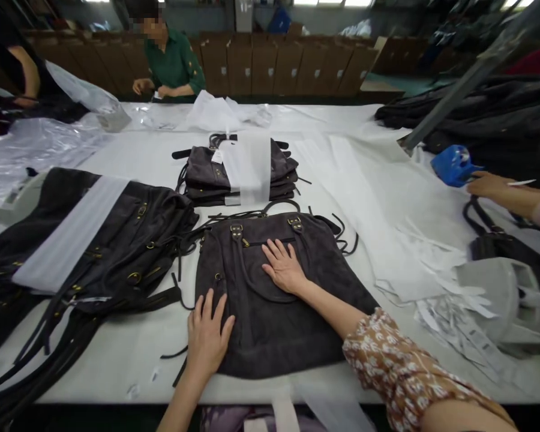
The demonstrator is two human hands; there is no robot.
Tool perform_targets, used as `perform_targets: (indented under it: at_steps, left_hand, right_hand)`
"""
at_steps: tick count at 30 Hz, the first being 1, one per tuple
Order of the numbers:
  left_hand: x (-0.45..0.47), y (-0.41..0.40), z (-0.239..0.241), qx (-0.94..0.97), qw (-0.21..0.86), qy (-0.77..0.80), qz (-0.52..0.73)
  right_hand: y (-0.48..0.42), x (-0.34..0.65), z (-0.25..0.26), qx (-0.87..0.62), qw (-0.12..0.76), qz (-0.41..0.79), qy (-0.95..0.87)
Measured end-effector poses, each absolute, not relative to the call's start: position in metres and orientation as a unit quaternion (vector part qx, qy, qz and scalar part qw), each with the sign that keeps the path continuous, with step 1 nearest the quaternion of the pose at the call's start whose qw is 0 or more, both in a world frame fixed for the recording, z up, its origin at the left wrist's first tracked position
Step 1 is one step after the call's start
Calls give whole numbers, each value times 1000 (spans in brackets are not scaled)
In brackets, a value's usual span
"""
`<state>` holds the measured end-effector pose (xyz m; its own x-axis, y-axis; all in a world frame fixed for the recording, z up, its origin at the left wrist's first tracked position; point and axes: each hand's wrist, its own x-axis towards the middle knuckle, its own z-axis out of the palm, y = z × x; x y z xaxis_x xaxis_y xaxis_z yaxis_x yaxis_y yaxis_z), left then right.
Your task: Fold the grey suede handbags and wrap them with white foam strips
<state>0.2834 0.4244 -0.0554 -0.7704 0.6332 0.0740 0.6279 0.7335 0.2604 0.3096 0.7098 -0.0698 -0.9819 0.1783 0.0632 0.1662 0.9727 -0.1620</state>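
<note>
A dark grey handbag (pixel 270 330) with brass buckles and two handles lies flat in front of me on the white table. My right hand (pixel 284 267) rests on its upper middle, fingers spread, beside the zip and inside the loop of a handle. My left hand (pixel 209 333) lies with fingers apart on the bag's left edge. Thin dark straps trail out from the bag's top corners. Just behind it sits a stack of similar bags (pixel 202 165) with a white sheet (pixel 247 168) across it and a small tag.
More dark bags (pixel 130 240) with a white band are piled at the left. On the right are white paper sheets (pixel 414 258), a grey tape dispenser (pixel 499 294) and another person's hand (pixel 490 185) by a blue object (pixel 454 165). A person in green (pixel 175 63) stands across the table.
</note>
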Motion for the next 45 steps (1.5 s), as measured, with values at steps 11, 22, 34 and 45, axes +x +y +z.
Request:
perform_targets:
  at_steps: [11, 22, 34, 45]
  left_hand:
    - [304, 371, -49, -17, -14, 835, 550]
    - [408, 402, -31, 552, -30, 830, 77]
    - [431, 440, -30, 682, 30, 730, 28]
    - [427, 451, -79, 720, -96, 675, 127]
  right_hand:
    - [723, 341, -41, -79, 17, 184, -980]
    - [773, 618, -48, -102, 87, 156, -979]
    - [729, 604, -62, -197, 204, 251, -925]
    - [742, 586, -49, -17, 196, 13, -980]
